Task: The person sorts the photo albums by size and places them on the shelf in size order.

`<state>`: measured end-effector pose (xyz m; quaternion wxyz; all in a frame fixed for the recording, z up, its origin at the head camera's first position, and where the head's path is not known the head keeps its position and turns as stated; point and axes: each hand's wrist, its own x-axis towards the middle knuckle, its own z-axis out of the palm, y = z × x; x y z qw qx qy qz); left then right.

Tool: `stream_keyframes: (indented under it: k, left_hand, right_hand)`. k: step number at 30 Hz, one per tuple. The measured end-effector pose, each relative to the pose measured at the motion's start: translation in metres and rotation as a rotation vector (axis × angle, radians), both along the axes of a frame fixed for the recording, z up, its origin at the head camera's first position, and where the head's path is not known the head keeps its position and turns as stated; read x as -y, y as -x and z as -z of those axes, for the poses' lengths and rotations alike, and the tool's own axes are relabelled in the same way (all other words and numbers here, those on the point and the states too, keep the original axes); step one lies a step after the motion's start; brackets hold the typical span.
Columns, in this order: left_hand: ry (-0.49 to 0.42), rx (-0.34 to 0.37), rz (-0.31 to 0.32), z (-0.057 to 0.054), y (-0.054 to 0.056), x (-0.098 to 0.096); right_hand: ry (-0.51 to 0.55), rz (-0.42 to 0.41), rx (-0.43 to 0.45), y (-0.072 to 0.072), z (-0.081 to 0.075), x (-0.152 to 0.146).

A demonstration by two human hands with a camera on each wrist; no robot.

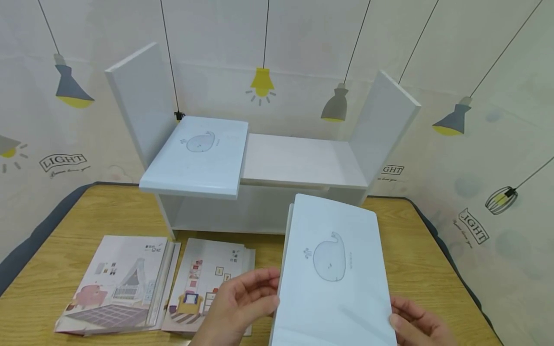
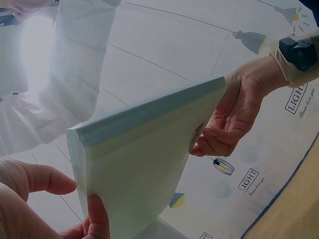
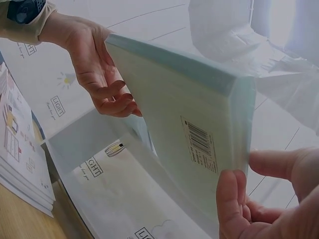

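A pale blue folder [image 1: 333, 283] with a whale drawing on its cover is held up in front of the white shelf. Its left edge is pinched between the thumb and fingers of my left hand [image 1: 240, 307], while my right hand [image 1: 417, 324] pinches the right edge near the lower corner. From below, the right wrist view shows the folder's back with a barcode label [image 3: 199, 144]. A second pale blue whale folder [image 1: 207, 158] lies flat on the left part of the white shelf [image 1: 298, 158], its front edge overhanging the board.
Two stacks of illustrated books lie on the wooden table [image 1: 415, 245]: a left stack [image 1: 117, 288] and another stack [image 1: 203, 274] beside it, close to my left hand. Upright side panels [image 1: 385, 120] rise at both shelf ends. Behind stands a lamp-patterned backdrop [image 1: 298, 43].
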<state>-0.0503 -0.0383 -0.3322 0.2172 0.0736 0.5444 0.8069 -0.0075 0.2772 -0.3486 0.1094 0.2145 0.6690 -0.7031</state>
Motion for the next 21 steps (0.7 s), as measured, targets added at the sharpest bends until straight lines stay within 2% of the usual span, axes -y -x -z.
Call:
stream_keyframes:
  k: [3, 7, 11, 14, 21]
  left_hand:
    - [-0.02, -0.021, -0.007, -0.002, 0.001, -0.001]
    - [-0.043, -0.011, -0.015, -0.005, 0.003, -0.001]
    - [-0.053, -0.001, -0.031, -0.009, 0.005, -0.001]
    - [-0.052, -0.007, -0.042, -0.013, 0.006, -0.002]
    - [-0.081, -0.056, -0.052, -0.02, 0.008, -0.001]
  right_hand:
    - [-0.049, 0.012, 0.007, 0.001, -0.008, 0.004]
    - [-0.116, 0.028, -0.008, 0.005, -0.017, 0.007]
    - [-0.163, 0.08, -0.024, 0.009, -0.023, 0.012]
    - [-0.168, 0.091, -0.046, 0.01, -0.025, 0.014]
    - [-0.113, 0.077, -0.196, 0.012, -0.023, 0.014]
